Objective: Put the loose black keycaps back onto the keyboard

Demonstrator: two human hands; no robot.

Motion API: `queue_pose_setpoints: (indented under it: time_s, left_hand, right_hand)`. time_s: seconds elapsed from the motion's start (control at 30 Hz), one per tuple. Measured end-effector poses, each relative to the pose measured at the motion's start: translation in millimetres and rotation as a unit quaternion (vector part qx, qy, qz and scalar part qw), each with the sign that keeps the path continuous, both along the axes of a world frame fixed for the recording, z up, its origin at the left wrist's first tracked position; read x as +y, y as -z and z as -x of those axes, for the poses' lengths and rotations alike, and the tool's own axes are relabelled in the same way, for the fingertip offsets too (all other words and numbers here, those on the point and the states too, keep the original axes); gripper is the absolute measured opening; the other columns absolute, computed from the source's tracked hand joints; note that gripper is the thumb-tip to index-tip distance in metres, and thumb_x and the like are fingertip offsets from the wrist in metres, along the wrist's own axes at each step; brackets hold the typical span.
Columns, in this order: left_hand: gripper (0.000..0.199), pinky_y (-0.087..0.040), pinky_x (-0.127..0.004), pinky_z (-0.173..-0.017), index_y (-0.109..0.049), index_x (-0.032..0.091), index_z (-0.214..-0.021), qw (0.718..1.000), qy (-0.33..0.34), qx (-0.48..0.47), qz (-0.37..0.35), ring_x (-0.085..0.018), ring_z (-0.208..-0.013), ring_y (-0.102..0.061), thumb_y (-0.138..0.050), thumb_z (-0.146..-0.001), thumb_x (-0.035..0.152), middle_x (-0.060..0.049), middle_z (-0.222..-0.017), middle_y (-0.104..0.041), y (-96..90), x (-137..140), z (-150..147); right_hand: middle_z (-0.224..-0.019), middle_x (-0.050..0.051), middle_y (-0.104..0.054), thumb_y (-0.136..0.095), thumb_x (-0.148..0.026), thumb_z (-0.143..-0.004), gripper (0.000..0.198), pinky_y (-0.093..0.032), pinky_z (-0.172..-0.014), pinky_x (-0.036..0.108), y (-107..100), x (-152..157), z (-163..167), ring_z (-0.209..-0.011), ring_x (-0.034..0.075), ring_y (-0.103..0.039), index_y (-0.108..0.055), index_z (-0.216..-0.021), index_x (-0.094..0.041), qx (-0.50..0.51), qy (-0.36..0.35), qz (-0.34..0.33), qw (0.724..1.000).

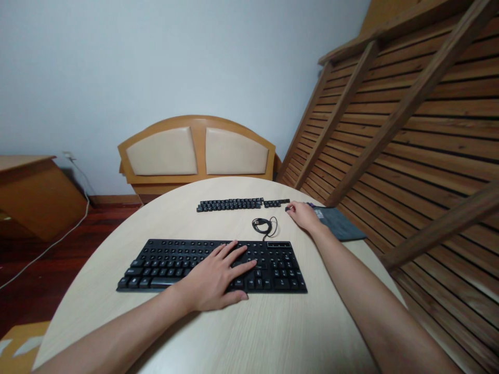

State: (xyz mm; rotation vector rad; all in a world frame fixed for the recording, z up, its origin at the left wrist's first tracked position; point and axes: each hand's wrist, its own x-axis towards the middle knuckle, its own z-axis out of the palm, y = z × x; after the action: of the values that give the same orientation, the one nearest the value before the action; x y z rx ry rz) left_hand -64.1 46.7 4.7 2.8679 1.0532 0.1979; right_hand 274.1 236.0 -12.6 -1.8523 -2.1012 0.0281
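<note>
A black keyboard [163, 282] lies flat on the round table. My left hand [214, 278] rests over its right half, fingers spread, covering some of the keys. The upper rows at the left show bare switch stems without caps. Beyond the keyboard, loose black keycaps [230, 204] stand in rows, with a smaller group [273, 203] to their right. At the right end of that group, my right hand [303, 215] has thumb and fingertips closed on a small black keycap [287, 209] at the tabletop.
The keyboard's coiled cable [262, 226] lies behind it. A dark flat pouch [341, 224] sits under and beyond my right forearm, near the table's edge. Wooden slatted panels [409, 130] lean along the right side. A padded headboard [200, 150] stands behind the round table [280, 332].
</note>
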Motion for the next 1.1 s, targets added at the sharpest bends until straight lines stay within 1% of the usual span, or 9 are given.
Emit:
queue_pose_setpoints:
  time_s: [0.2, 0.33, 0.43, 0.53, 0.6, 0.77, 0.9, 1.0, 1.1]
  left_hand:
    - [0.070, -0.027, -0.058, -0.116, -0.034, 0.032, -0.154, 1.000, 0.000, 0.013, -0.007, -0.038, -0.150, -0.019, -0.051, -0.094, 0.064, -0.010, -0.162, -0.028, -0.6, -0.2, 0.0]
    - [0.069, -0.028, -0.057, -0.116, -0.033, 0.033, -0.154, 1.000, 0.004, 0.007, -0.015, -0.037, -0.150, -0.021, -0.049, -0.095, 0.065, -0.009, -0.162, -0.029, 1.4, 0.8, 0.7]
    - [0.070, -0.028, -0.057, -0.117, -0.034, 0.033, -0.154, 1.000, 0.005, 0.008, -0.020, -0.037, -0.150, -0.021, -0.050, -0.094, 0.064, -0.010, -0.162, -0.029, 2.3, 1.3, 0.8]
    - [0.069, -0.029, -0.057, -0.116, -0.035, 0.033, -0.153, 1.000, 0.000, 0.011, -0.021, -0.037, -0.149, -0.023, -0.053, -0.094, 0.061, -0.010, -0.161, -0.031, 1.9, 0.8, 0.0]
    - [0.069, -0.030, -0.058, -0.115, -0.037, 0.032, -0.153, 1.000, -0.005, 0.010, -0.022, -0.038, -0.149, -0.024, -0.056, -0.092, 0.057, -0.011, -0.160, -0.033, 1.3, -0.3, -1.3]
    - [0.069, -0.031, -0.058, -0.115, -0.046, 0.026, -0.148, 0.999, -0.015, -0.017, -0.031, -0.040, -0.146, -0.031, -0.062, -0.087, 0.053, -0.012, -0.156, -0.041, -1.9, -3.3, -8.8]
    - [0.060, -0.037, -0.053, -0.113, -0.052, 0.021, -0.143, 0.998, -0.022, -0.058, -0.034, -0.036, -0.141, -0.040, -0.058, -0.091, 0.050, -0.011, -0.150, -0.049, -9.9, 0.3, -25.5]
    - [0.045, -0.045, -0.046, -0.107, -0.058, 0.017, -0.134, 0.994, -0.024, -0.099, -0.026, -0.029, -0.124, -0.057, -0.055, -0.095, 0.038, -0.011, -0.134, -0.063, -15.0, 10.6, -46.6]
    - [0.034, -0.051, -0.041, -0.097, -0.063, 0.017, -0.126, 0.989, -0.038, -0.142, -0.010, -0.026, -0.109, -0.065, -0.055, -0.095, 0.030, -0.009, -0.118, -0.071, -13.3, 24.3, -69.6]
  right_hand:
    - [-0.094, 0.009, -0.076, -0.064, -0.023, -0.087, 0.014, -0.047, -0.078, 0.029, -10.1, -30.5, -6.7, -0.088, 0.022, -0.069, -0.073, -0.095, -0.017, 0.030, -0.031, 0.033, 0.999]
    - [-0.100, 0.009, -0.075, -0.060, -0.028, -0.090, 0.022, -0.049, -0.080, 0.029, -23.0, -63.9, 0.4, -0.090, 0.021, -0.068, -0.071, -0.104, -0.017, 0.076, -0.070, 0.036, 0.994]
    - [-0.106, 0.010, -0.073, -0.058, -0.032, -0.092, 0.023, -0.049, -0.086, 0.031, -37.1, -96.4, 11.5, -0.095, 0.021, -0.067, -0.068, -0.106, -0.017, 0.170, -0.169, 0.063, 0.969]
    - [-0.110, 0.007, -0.070, -0.060, -0.032, -0.091, 0.019, -0.045, -0.094, 0.034, -49.7, -123.9, 22.3, -0.104, 0.022, -0.063, -0.068, -0.104, -0.021, 0.151, -0.261, 0.094, 0.949]
    - [-0.108, 0.007, -0.069, -0.061, -0.029, -0.090, 0.014, -0.045, -0.095, 0.035, -54.8, -134.3, 27.4, -0.103, 0.022, -0.062, -0.067, -0.101, -0.021, 0.119, -0.296, 0.104, 0.942]
    - [-0.103, 0.006, -0.069, -0.065, -0.024, -0.084, 0.012, -0.046, -0.091, 0.034, -57.9, -137.7, 33.4, -0.099, 0.022, -0.062, -0.066, -0.095, -0.020, 0.077, -0.301, 0.129, 0.942]
    - [-0.101, 0.005, -0.070, -0.068, -0.024, -0.079, 0.014, -0.047, -0.086, 0.032, -56.9, -136.6, 35.3, -0.096, 0.023, -0.064, -0.069, -0.093, -0.020, 0.064, -0.301, 0.144, 0.940]
    - [-0.098, 0.005, -0.072, -0.070, -0.026, -0.076, 0.017, -0.047, -0.084, 0.031, -55.1, -137.6, 36.5, -0.094, 0.024, -0.065, -0.072, -0.093, -0.022, 0.043, -0.280, 0.138, 0.949]
    - [-0.096, 0.005, -0.073, -0.069, -0.025, -0.075, 0.018, -0.046, -0.084, 0.032, -53.4, -139.0, 37.9, -0.093, 0.025, -0.065, -0.074, -0.093, -0.023, 0.033, -0.267, 0.127, 0.955]
